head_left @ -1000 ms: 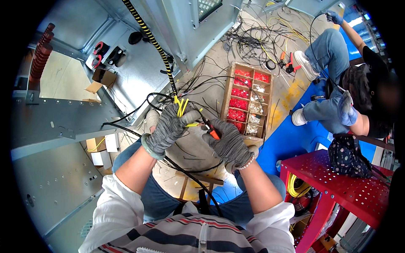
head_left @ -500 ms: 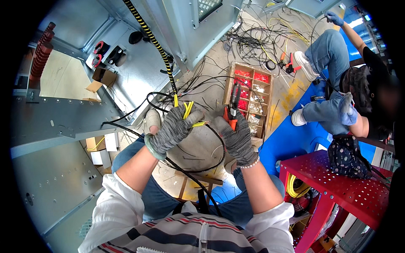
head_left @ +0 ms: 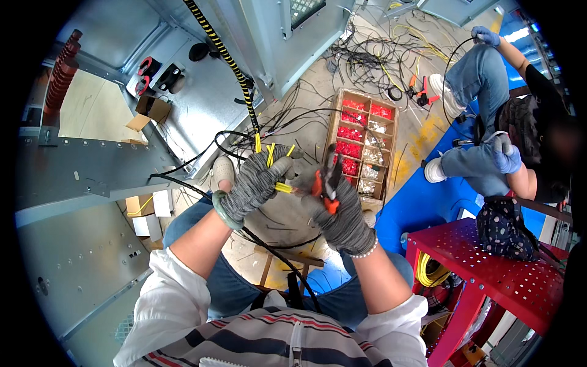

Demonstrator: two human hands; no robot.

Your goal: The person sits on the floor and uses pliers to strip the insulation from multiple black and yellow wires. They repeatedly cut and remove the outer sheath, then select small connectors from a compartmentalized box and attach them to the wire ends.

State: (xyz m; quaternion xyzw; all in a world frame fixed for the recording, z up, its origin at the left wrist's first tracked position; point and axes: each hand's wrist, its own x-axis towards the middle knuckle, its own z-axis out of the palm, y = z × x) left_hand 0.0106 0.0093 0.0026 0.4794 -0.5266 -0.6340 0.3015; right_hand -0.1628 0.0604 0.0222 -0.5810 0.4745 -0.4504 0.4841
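Observation:
My left hand point(head_left: 260, 183), in a grey knit glove, is closed around a bundle of yellow wires point(head_left: 282, 187), whose ends stick out between the fingers. These wires come out of a black-and-yellow wrapped cable point(head_left: 231, 63) that runs down from above. My right hand point(head_left: 343, 220), gloved alike, is wrapped around pliers point(head_left: 329, 191) with orange-red handles and dark jaws that point upward. Its fingertips are close to the wire ends by my left hand; blur hides whether they touch. Beyond my right hand lies a wooden compartment box point(head_left: 333, 131) of small red and clear pieces.
A metal cabinet point(head_left: 79, 183) stands at the left. Black cable loops point(head_left: 189, 189) hang around my hands. Wire offcuts point(head_left: 373, 58) litter the far floor beside orange-handled tools point(head_left: 422, 92). A co-worker point(head_left: 477, 98) sits at the right, behind a red perforated table point(head_left: 458, 244).
My right hand has shifted slightly left toward the yellow wires, and the pliers have tilted. The co-worker's near hand has moved a little.

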